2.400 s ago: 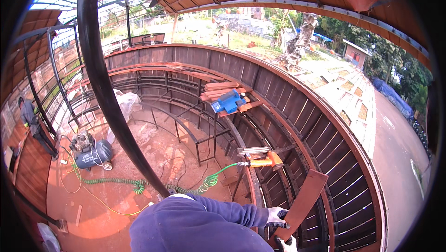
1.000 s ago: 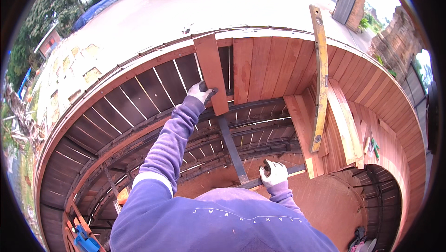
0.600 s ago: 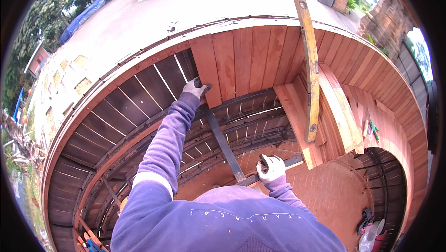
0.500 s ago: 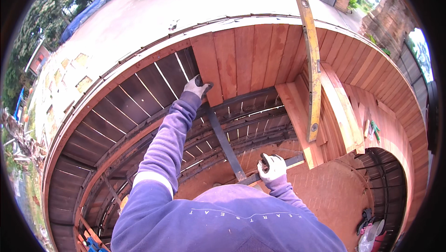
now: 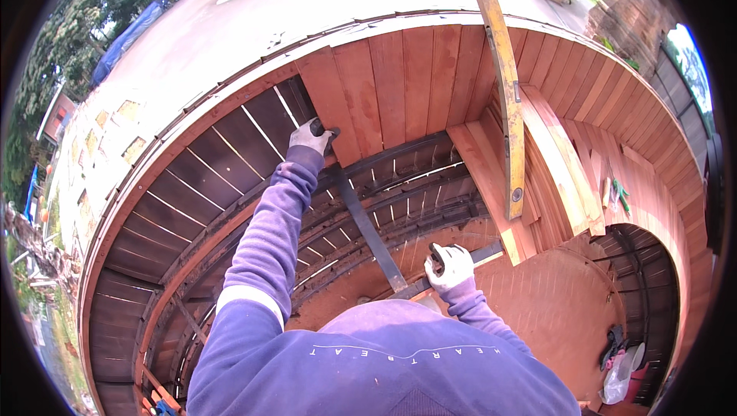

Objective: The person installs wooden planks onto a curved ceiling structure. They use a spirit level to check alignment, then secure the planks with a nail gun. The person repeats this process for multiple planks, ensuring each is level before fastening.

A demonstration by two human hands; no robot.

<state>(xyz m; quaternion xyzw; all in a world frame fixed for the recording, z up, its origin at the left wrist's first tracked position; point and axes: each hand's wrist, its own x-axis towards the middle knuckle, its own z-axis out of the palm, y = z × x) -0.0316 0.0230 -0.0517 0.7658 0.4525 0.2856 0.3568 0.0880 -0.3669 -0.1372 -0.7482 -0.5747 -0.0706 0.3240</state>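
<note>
My left hand, in a pale work glove with dark fingertips, is at the lower left edge of a reddish wooden plank. Its fingers curl round that edge, with the thumb side against the plank's face. The plank is the leftmost in a row of upright boards fixed side by side along a curved wall. Lower and to the right, my right hand, gloved alike, is closed over a dark metal bar close to my body. Its palm side is hidden.
A yellow spirit level stands across stacked loose planks right of centre. Green-handled pliers lie on the wood beyond. A dark metal strut crosses the open frame below. Dark slatted panels curve away left.
The whole view has shifted slightly, so the wall and spirit level sit a little higher and further left. Both hands keep their places on the plank and the bar.
</note>
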